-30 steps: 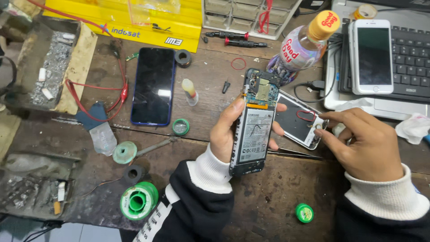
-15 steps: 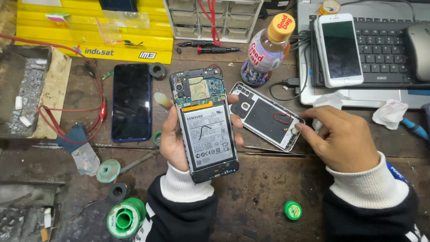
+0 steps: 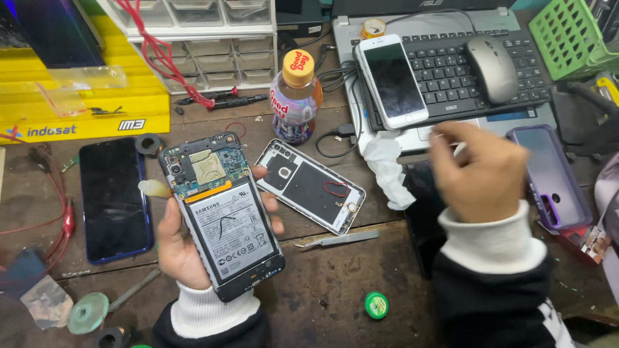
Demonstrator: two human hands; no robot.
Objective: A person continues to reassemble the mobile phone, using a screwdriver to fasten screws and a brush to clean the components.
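My left hand [image 3: 177, 251] grips an opened phone [image 3: 222, 219] upright over the wooden bench, its back off, with the white battery and green circuit board facing me. The phone's detached back cover [image 3: 309, 187] lies inside-up on the bench just right of it. Metal tweezers [image 3: 335, 240] rest below the cover. My right hand [image 3: 480, 171] hovers, blurred, above the bench near a crumpled white tissue [image 3: 387, 164] and the laptop's front edge [image 3: 516, 119]. Its fingertips are pinched together, and I cannot make out anything between them.
A dark phone [image 3: 113, 200] lies face up at left, beside red wires. A bottle [image 3: 295, 96], a parts drawer cabinet [image 3: 213, 38] and a yellow box [image 3: 84, 109] stand behind. On the laptop sit a white phone [image 3: 393, 80] and a mouse [image 3: 493, 67]. A purple-cased phone [image 3: 548, 177] lies right.
My right hand has lifted off the back cover and moved right, up toward the laptop. My left hand has turned the opened phone flat toward me. The view has shifted.
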